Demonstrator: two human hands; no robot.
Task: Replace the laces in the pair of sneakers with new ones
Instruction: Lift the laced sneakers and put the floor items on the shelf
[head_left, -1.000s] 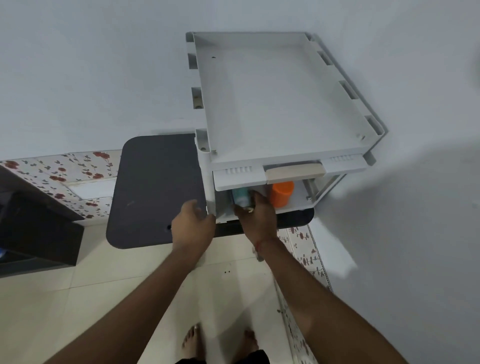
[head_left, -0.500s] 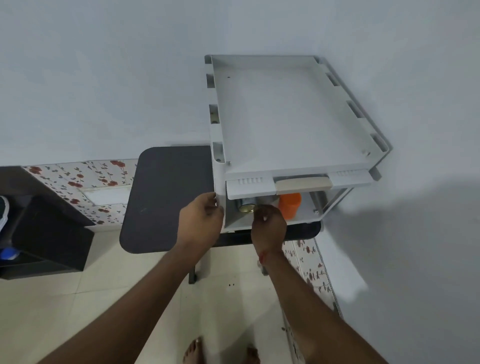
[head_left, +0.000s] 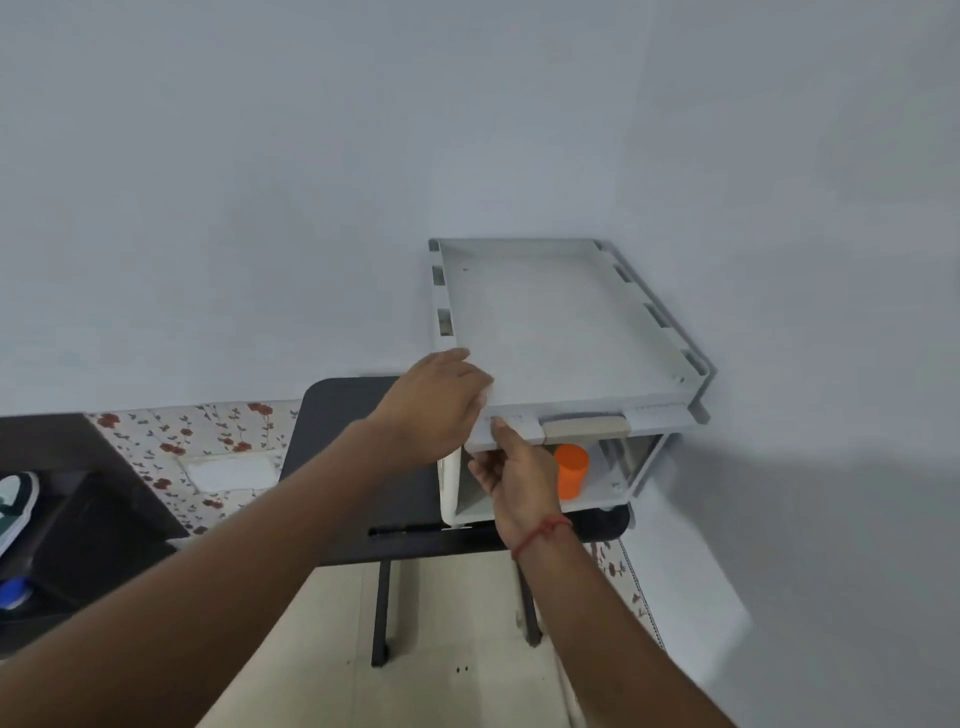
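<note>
No laces are in view. One white sneaker with green trim (head_left: 14, 501) shows at the far left edge, on a dark shelf. A white plastic rack (head_left: 561, 322) stands on a black table (head_left: 358, 457) in the corner. My left hand (head_left: 436, 410) lies over the front left corner of the rack's top tray, fingers curled on its edge. My right hand (head_left: 514, 467) is just below, thumb against the front of the rack's drawer (head_left: 524, 426) and fingers curled under its lip. Whether the palm holds anything small is hidden.
An orange cup (head_left: 571, 470) stands on the rack's lower shelf, right of my right hand. The drawer has a beige handle (head_left: 584, 427). A dark cabinet (head_left: 78, 525) with a blue object (head_left: 13, 592) is at the left. Walls close in behind and to the right.
My left hand rose from the rack's left post to the tray's front corner. My right hand came out of the lower shelf and up to the drawer front. The view pulled back.
</note>
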